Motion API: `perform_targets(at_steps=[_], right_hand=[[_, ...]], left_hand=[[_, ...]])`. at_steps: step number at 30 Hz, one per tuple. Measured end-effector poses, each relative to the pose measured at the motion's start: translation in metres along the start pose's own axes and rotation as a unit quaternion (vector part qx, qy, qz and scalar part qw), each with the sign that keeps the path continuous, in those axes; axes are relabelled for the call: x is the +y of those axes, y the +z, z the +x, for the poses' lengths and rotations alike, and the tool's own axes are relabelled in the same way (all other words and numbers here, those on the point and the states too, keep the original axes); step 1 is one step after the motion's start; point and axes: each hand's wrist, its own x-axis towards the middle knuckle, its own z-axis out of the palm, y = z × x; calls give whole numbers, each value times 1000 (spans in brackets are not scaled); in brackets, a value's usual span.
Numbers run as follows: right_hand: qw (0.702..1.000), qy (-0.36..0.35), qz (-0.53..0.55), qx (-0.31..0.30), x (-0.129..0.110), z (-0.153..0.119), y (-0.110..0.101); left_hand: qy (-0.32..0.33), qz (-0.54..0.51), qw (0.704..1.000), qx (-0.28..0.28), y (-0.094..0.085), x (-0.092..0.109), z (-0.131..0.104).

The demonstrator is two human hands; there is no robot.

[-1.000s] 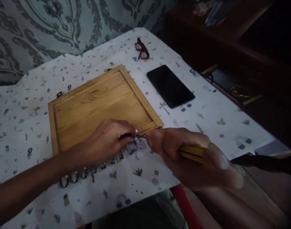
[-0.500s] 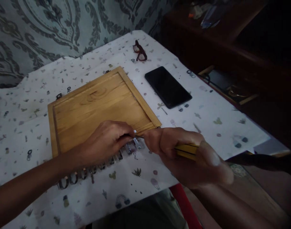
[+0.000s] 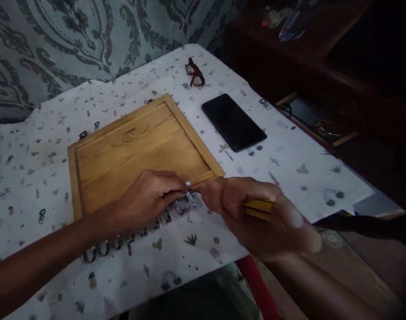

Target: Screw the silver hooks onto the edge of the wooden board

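Note:
A framed wooden board [image 3: 133,151] lies on the table. At its near right corner my left hand [image 3: 153,191] is closed in a pinch beside a shiny metal strip [image 3: 191,200]; what the fingertips grip is hidden. My right hand [image 3: 256,213] is wrapped round the yellow and black handle of a screwdriver [image 3: 259,209]. The screwdriver's thin shaft points left and reaches my left fingertips at the board's edge. Along the near edge sits a row of several curved metal loops [image 3: 116,241], partly behind my left wrist.
Right of the board lies a black phone [image 3: 234,122], with red-framed glasses [image 3: 195,72] beyond it. A patterned cloth [image 3: 129,284] covers the table. Dark wooden furniture [image 3: 309,66] with an open drawer [image 3: 319,122] stands at the right; patterned fabric [image 3: 83,35] hangs behind.
My right hand and the screwdriver handle have shifted very slightly left. My left hand and the board stay in place.

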Motion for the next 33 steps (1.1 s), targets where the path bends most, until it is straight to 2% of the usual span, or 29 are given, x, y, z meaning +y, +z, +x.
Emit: perform_targets(at_steps=[5,18,24,29,33], right_hand=[[1000,2,1,0,0,0,1],[1000,5,-5,-7,1,-1,-2],[1000,-11,-1,-4,3,-1,-3],[998,-31,-12,-47,7,0,-7],[999,-38,-11,-33,7,1,-5]], left_hand=[[12,25,1000,12,0,3,0],[-6,-11,1000,-1,-6,3,6],[-10,-19,1000,-1,-8,4,6],[-3,-17,1000,2,-7,3,3],[-4,-20,1000,10,-7,3,2]])
